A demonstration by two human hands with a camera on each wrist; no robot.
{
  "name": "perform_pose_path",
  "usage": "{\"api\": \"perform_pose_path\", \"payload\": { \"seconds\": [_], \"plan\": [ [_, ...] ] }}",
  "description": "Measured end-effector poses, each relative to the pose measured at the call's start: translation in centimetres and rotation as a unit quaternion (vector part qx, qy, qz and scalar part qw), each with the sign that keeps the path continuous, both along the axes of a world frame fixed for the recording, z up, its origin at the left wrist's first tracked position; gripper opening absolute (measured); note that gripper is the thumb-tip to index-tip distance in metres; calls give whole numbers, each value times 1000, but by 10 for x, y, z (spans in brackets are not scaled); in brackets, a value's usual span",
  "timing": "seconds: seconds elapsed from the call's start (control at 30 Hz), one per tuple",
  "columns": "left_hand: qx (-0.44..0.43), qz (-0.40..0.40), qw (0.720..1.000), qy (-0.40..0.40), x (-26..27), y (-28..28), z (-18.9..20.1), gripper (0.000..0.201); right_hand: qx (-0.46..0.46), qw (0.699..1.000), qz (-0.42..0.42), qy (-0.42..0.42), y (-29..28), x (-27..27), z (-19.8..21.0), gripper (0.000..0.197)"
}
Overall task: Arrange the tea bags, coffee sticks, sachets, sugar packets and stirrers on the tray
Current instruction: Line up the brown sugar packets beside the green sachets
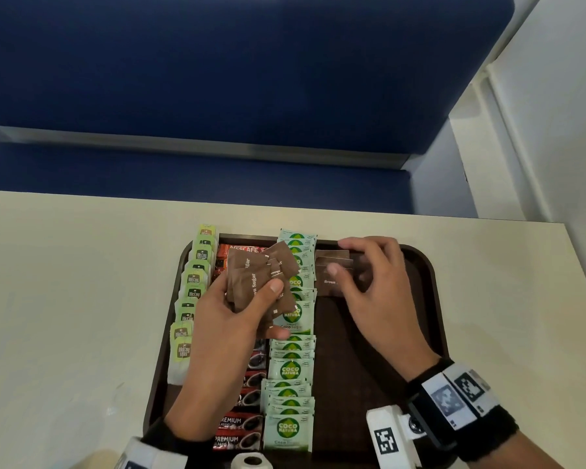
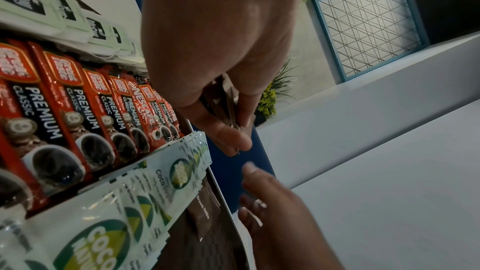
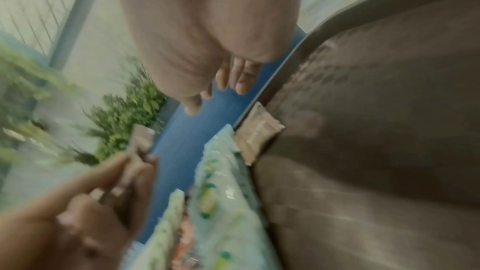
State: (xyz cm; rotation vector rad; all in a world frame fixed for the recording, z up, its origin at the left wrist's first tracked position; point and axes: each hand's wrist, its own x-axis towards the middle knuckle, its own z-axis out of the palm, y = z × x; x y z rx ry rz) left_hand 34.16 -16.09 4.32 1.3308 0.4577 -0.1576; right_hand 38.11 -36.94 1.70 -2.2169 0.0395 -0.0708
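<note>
My left hand (image 1: 274, 309) grips a fanned bunch of brown sugar packets (image 1: 251, 275) above the middle of the brown tray (image 1: 434, 299); the left wrist view shows the packets' edges (image 2: 223, 102) pinched between thumb and fingers. My right hand (image 1: 339, 257) is over a few brown sugar packets (image 1: 329, 282) lying at the tray's far right part, fingers loosely spread and holding nothing. I cannot tell whether its thumb touches them. In the blurred right wrist view the fingertips (image 3: 228, 81) are apart from those packets (image 3: 257, 130).
On the tray run three rows: green tea bags (image 1: 193, 289) at the left, red coffee sticks (image 1: 241, 424), then pale green coco sugar sachets (image 1: 290, 370). The tray's right half is bare brown surface. A cream table (image 1: 64, 299) surrounds it, with a blue bench behind.
</note>
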Motion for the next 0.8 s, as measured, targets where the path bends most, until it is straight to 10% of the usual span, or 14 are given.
{"api": "perform_pose_path", "payload": {
  "seconds": [0.2,0.47,0.8],
  "plan": [
    [20,-51,998,-10,-1,-8,6,30,115,979,124,117,15,2,47,15],
    [25,-4,1000,12,-3,-3,0,25,196,968,-9,158,-8,-5,41,8],
    [28,2,999,17,-1,6,-8,30,78,969,-53,230,-28,-19,-4,6]
  ]
}}
